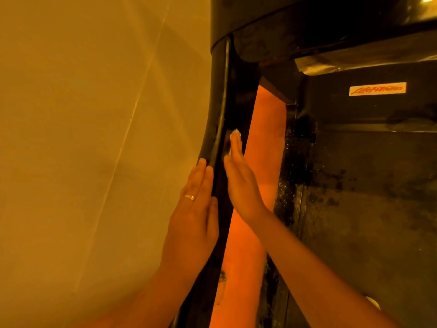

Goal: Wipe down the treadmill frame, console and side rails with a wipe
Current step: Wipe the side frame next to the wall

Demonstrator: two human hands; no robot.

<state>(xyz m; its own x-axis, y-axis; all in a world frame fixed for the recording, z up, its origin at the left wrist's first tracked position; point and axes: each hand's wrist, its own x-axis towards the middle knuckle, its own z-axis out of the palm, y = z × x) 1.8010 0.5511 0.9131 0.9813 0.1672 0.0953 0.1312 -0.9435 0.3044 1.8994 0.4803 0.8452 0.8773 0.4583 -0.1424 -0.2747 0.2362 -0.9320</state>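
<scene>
Two flat hands flank a dark curved treadmill upright (218,86): left hand (196,221) empty, right hand (241,185) pressing a crumpled white wipe (235,133) under straight fingertips.

— Can we read anything here?
— Just one label (377,89), upper right of the frame, on the treadmill's dark panel (343,110). We make out slanted red script on a pale strip: "LifeFitness", slightly blurred.
</scene>
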